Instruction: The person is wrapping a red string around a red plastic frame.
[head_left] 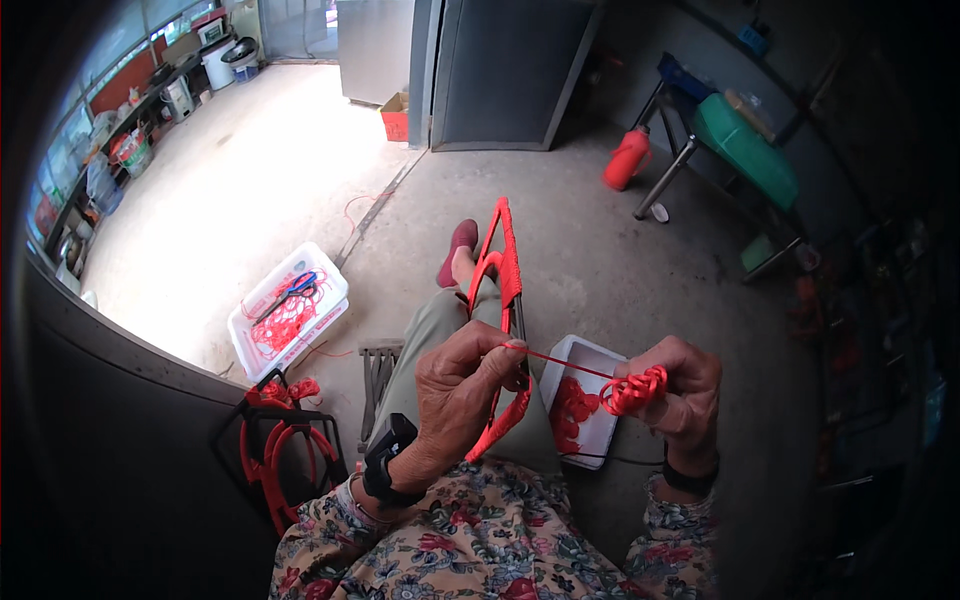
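Observation:
My left hand [455, 385] is closed around the side of a dark frame wrapped in red cord [508, 260], which stands upright over my lap. Its thumb and forefinger pinch the cord at the frame's edge. A strand of red cord [565, 362] stretches taut from there to my right hand [690, 390]. That hand is closed on a looped bundle of red cord [632, 392], held out to the right and apart from the frame. Part of the frame is hidden behind my left fingers.
Blue-handled scissors [300, 287] lie on red scraps in a white tray [242, 335] at the left. Below it are more red-wrapped frames [265, 460]. Another white tray [600, 350] with red pieces sits under my right hand. A red thermos [627, 160] stands farther right.

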